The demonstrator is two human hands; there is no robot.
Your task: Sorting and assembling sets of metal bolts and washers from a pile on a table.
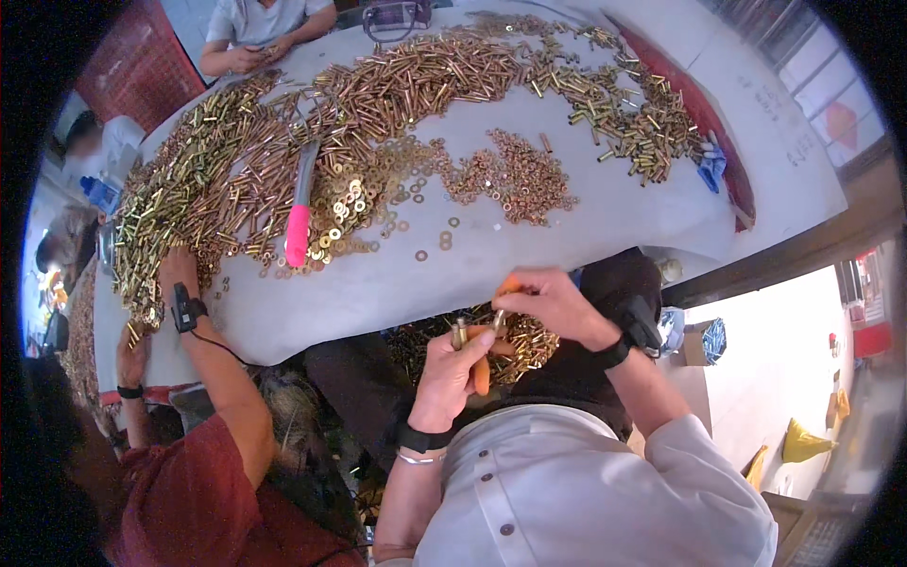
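Observation:
My left hand [446, 376] is closed, its palm turned up, around a brass-coloured metal sleeve [460, 333] that stands up beside the thumb. Orange finger covers [482, 376] sit on its fingertips. My right hand [553, 304], also with orange finger covers, pinches a small brass-coloured metal piece [499, 321] just above the left fingers; its exact kind is partly hidden. Both hands meet over my lap, in front of the table edge. Below them lies a heap of brass-coloured metal parts [537, 348], in a holder I cannot make out.
The pale-covered table [576, 248] bears piles of metal sleeves [425, 80], washers [354, 203] and copper-coloured nuts [520, 175]. A pink-handled tool [298, 236] lies among them. At left, a co-worker in a red sleeve [194, 501] reaches into the sleeves. Another person's hands [260, 57] are across the table.

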